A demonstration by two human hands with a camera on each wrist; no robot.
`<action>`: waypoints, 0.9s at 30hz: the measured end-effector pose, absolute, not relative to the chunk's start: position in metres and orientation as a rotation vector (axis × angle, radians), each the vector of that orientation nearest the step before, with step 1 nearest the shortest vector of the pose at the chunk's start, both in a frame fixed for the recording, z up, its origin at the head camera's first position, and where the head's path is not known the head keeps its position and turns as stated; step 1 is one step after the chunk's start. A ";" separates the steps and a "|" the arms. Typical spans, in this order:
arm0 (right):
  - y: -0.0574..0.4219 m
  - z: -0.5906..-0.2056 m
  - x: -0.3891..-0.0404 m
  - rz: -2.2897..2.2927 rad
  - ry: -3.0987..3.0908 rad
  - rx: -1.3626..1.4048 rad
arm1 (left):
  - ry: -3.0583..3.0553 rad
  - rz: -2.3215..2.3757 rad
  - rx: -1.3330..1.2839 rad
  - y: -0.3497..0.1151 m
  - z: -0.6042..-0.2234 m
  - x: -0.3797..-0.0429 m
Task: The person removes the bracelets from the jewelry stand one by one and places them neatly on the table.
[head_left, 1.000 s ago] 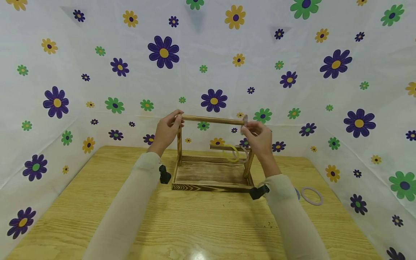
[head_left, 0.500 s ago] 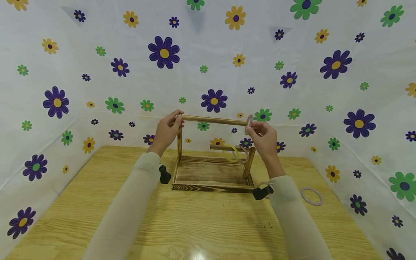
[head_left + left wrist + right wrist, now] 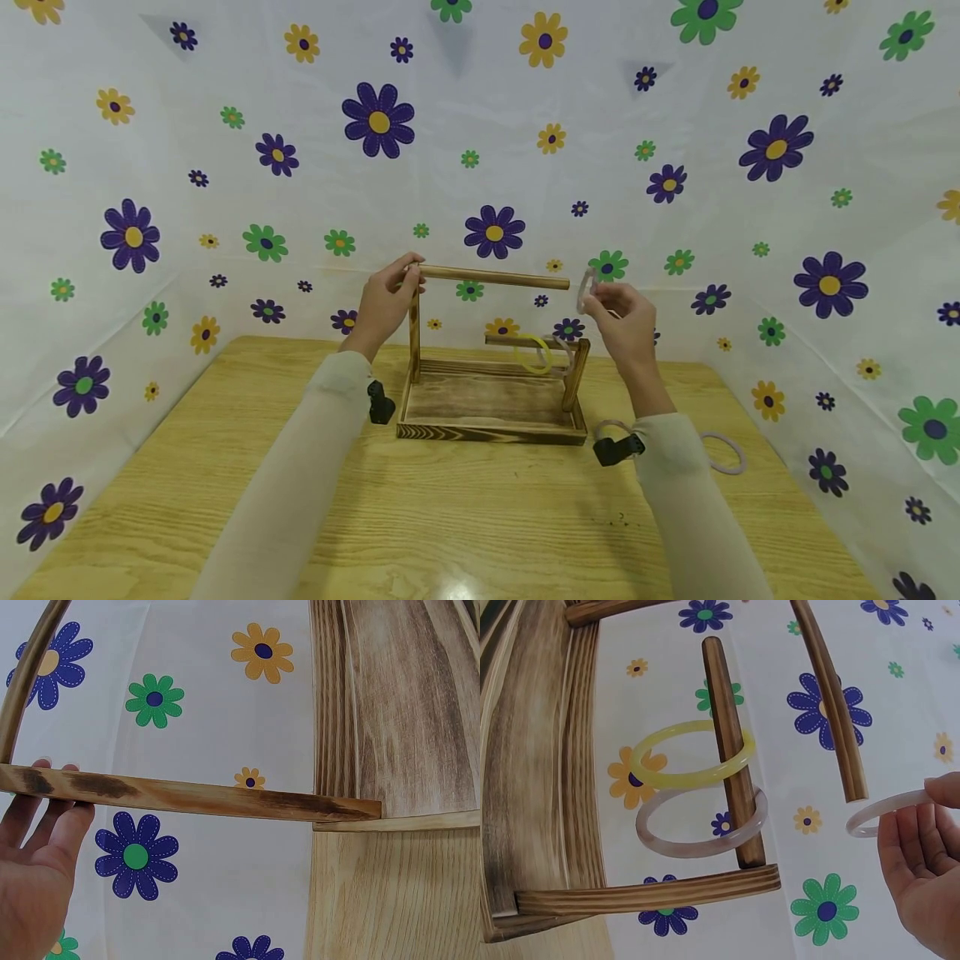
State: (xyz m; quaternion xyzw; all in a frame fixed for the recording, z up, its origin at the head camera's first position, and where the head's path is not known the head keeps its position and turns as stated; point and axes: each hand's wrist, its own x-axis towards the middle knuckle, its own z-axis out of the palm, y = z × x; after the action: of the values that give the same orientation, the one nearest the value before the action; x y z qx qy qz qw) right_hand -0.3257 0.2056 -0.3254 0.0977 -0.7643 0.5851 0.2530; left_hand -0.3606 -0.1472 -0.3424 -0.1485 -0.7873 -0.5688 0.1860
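A dark-streaked wooden bangle stand has a long upper rod and a shorter lower rod. My left hand grips the top of the left post, fingers passing behind it. Between thumb and fingers, my right hand pinches a pale lilac bangle. This bangle is off the upper rod, a small gap to the right of its free end. On the lower rod hang a yellow bangle and a pale greyish-lilac bangle.
On the wooden table, a lilac bangle lies at the right, partly behind the right sleeve. Another pale bangle shows beside the right wrist camera. Flower-printed cloth stands behind and at both sides.
My right hand has drawn the pale bangle rightward along the upper rod and off its free end. A bangle on the table beside the right wrist has come into view. The left hand stays put.
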 end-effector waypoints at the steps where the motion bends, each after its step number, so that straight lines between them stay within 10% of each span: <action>1: 0.207 -0.325 -0.325 1.597 -2.077 0.266 | -2.218 -1.603 -0.419 -0.147 -0.342 -0.361; 27: 0.221 -0.333 -0.306 1.633 -2.076 0.290 | -2.225 -1.597 -0.416 -0.148 -0.343 -0.361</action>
State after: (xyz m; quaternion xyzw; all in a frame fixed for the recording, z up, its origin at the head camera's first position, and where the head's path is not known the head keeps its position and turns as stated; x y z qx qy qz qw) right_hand -0.3058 0.2210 -0.3335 0.1060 -0.7584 0.5967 0.2398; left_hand -0.3612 -0.1475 -0.3427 -0.1477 -0.7894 -0.5665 0.1847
